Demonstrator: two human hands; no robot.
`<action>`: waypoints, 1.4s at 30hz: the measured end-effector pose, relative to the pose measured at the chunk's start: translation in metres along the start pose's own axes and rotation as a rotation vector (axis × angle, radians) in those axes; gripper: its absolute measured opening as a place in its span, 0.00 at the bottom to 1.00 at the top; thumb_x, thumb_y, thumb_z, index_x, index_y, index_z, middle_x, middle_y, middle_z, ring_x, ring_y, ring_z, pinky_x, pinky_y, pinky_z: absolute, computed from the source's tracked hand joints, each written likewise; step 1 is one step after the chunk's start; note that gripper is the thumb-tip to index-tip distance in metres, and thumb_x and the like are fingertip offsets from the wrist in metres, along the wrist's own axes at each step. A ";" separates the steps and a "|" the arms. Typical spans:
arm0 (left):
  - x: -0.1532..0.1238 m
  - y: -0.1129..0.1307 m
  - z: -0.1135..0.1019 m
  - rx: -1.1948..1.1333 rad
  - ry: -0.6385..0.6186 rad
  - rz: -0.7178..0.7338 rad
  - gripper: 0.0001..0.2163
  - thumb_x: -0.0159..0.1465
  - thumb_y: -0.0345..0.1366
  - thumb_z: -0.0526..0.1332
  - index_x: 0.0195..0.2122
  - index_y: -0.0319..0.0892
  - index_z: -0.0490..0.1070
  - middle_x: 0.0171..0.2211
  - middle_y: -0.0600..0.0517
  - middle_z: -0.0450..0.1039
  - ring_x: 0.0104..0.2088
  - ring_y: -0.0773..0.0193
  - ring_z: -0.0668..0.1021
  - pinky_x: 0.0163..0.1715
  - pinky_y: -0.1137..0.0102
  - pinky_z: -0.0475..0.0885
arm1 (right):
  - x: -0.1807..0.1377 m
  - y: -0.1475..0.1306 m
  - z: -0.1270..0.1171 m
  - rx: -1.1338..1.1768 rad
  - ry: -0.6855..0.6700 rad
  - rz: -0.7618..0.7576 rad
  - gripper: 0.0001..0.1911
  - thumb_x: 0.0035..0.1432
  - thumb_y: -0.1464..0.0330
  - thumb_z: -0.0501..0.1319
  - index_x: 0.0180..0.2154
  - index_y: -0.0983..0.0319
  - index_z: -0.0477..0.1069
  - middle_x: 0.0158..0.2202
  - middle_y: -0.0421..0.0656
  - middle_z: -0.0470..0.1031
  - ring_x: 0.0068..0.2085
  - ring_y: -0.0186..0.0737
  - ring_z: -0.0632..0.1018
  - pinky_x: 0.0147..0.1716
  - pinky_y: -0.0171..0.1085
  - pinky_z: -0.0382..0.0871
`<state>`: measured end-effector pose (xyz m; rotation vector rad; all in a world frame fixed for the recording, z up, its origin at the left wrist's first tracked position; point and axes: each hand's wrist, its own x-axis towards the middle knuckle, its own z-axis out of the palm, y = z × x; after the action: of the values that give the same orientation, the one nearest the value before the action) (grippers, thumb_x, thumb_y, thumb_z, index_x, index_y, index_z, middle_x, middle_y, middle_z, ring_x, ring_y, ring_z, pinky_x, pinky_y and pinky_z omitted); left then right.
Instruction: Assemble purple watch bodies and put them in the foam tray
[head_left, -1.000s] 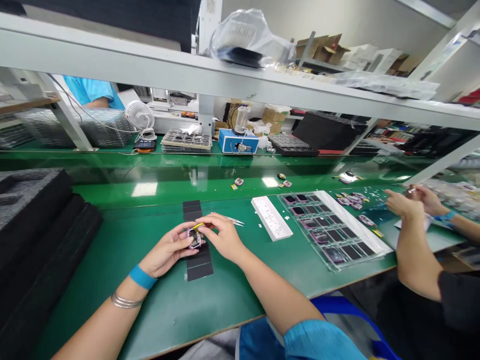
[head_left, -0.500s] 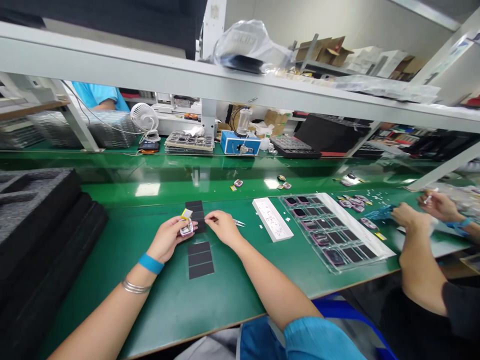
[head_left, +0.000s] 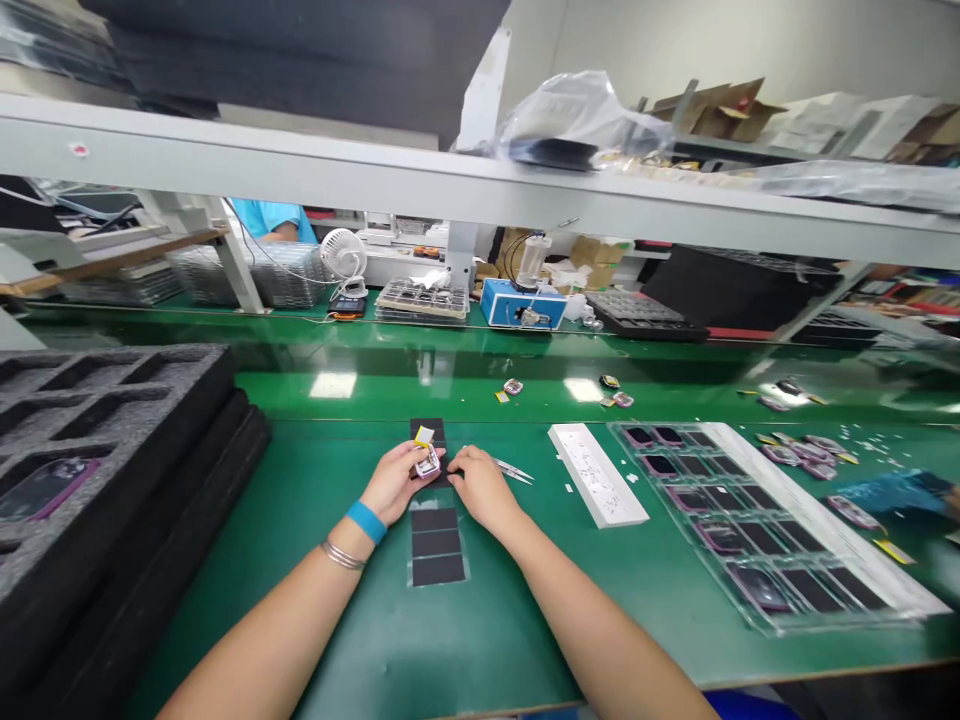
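My left hand (head_left: 395,482) is closed around a small open smartwatch case (head_left: 427,462) with a pinkish-purple rim. A battery with yellow tape (head_left: 424,437) sticks up from its far side. Both are held over a sheet of black rectangular strips (head_left: 427,428), which they partly cover. At the right edge of that sheet, my right hand (head_left: 484,487) has its fingertips pinched together; whatever lies between them is hidden. Nearer to me is a second sheet of black strips on clear backing (head_left: 436,545). Tweezers (head_left: 514,471) lie just beyond my right hand.
A white block with tiny pieces on it (head_left: 596,475) lies to the right, beside a clear tray of dark screens (head_left: 739,510). Stacked black foam trays (head_left: 142,400) stand at left. More watch cases (head_left: 806,455) lie far right. A shelf beam (head_left: 375,175) crosses above the table.
The view has swung right to left, so the table's things sit further right and the co-worker's hands have left the picture. My right fingers have curled in at the black sheet's edge.
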<state>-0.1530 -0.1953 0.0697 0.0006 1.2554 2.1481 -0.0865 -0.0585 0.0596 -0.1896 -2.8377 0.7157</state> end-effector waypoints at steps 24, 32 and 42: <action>-0.015 0.009 0.002 0.119 -0.030 0.032 0.06 0.52 0.27 0.64 0.33 0.36 0.72 0.32 0.45 0.78 0.31 0.63 0.79 0.31 0.71 0.75 | -0.022 -0.014 -0.025 0.532 0.308 -0.253 0.03 0.57 0.70 0.57 0.30 0.61 0.66 0.38 0.44 0.73 0.42 0.38 0.73 0.46 0.41 0.66; -0.018 0.005 0.002 0.339 -0.101 -0.009 0.13 0.48 0.33 0.68 0.35 0.36 0.74 0.26 0.49 0.76 0.25 0.64 0.77 0.26 0.69 0.76 | -0.016 -0.010 -0.011 0.850 0.107 -0.019 0.07 0.45 0.68 0.65 0.25 0.62 0.68 0.27 0.39 0.74 0.29 0.34 0.75 0.33 0.36 0.70; -0.019 0.002 0.002 0.367 -0.115 -0.022 0.14 0.47 0.35 0.70 0.35 0.37 0.76 0.29 0.47 0.77 0.23 0.65 0.77 0.24 0.70 0.75 | -0.020 -0.012 -0.013 0.823 0.008 -0.135 0.12 0.48 0.72 0.61 0.35 0.60 0.60 0.30 0.36 0.71 0.31 0.32 0.74 0.35 0.34 0.69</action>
<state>-0.1385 -0.2041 0.0783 0.2603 1.5530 1.8429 -0.0653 -0.0667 0.0732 0.1293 -2.2718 1.7309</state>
